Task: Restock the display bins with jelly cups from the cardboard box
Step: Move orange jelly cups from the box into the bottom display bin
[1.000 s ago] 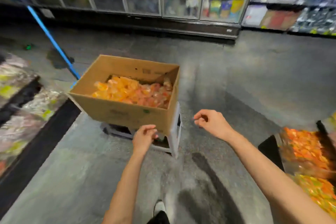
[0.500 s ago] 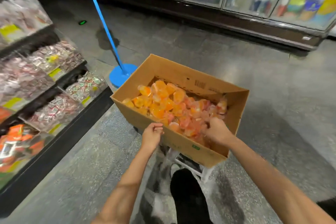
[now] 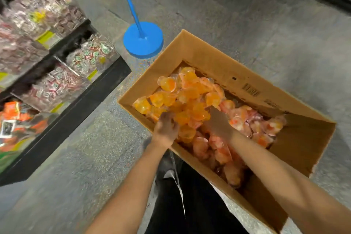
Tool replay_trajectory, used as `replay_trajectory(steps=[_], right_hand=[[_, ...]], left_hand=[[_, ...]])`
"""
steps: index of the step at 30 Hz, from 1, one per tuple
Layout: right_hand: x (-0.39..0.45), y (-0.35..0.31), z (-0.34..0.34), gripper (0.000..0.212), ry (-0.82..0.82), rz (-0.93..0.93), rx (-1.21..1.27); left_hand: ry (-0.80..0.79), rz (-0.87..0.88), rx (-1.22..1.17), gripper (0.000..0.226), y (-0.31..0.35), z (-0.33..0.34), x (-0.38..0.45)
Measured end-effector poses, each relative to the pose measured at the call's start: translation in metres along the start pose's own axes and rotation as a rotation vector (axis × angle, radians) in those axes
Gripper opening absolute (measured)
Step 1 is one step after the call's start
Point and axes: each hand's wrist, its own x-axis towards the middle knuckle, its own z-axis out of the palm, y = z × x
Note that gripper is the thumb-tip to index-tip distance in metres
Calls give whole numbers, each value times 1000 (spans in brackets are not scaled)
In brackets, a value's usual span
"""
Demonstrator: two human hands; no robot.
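An open brown cardboard box point(image 3: 218, 66) stands on the grey speckled floor point(image 3: 85, 157), holding a heap of small clear plastic jelly cups point(image 3: 190, 93), orange at the box's left end and pinker toward its right end. Both bare hands are down inside the box among the cups. The left hand point(image 3: 165, 128) sits just inside the box's near wall, its fingers curled into the orange cups so that its grip closes on several of them. The right hand point(image 3: 218, 121) lies in the middle of the box with its fingers buried under the cups; whether that grip is closed or loose cannot be told. Left of the box are clear plastic display bins point(image 3: 57, 85) of wrapped sweets on a black shelf. Just beyond the box's far left corner stands a blue pole on a round blue base point(image 3: 143, 41).
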Motion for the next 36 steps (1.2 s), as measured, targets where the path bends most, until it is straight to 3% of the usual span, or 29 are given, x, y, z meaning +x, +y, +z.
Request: replay_trajectory(steps=[4, 6, 11, 14, 17, 21, 23, 27, 30, 32, 34, 36], right_hand=[[53, -4, 18, 70, -46, -43, -547], [69, 0, 30, 83, -32, -61, -632], [85, 17, 45, 90, 25, -82, -593], [81, 26, 42, 88, 120, -266, -565], [60, 36, 41, 76, 229, -459, -312], [15, 8, 35, 73, -6, -552, 47], [3, -3, 33, 78, -68, -499, 192], [4, 11, 28, 111, -92, -222, 368], [11, 39, 46, 99, -205, 20, 433], [12, 46, 70, 83, -273, 95, 304], [10, 43, 98, 85, -255, 79, 129], [11, 38, 127, 93, -187, 102, 122]], left_hand=[[153, 137, 122, 23, -19, 17, 0], [269, 176, 80, 25, -25, 21, -2], [327, 239, 7, 29, -32, 25, 7], [327, 209, -23, 33, -29, 24, 8], [234, 165, -27, 54, -27, 21, 9], [-32, 151, -92, 77, -28, 24, 11], [-34, 121, -24, 77, -25, 23, 14], [85, -24, 135, 52, -12, 18, 13], [180, -163, 53, 41, -6, 16, 13], [225, -222, -62, 37, -4, 17, 14], [279, -240, -169, 36, -3, 18, 15], [325, -247, -243, 35, -1, 17, 15]])
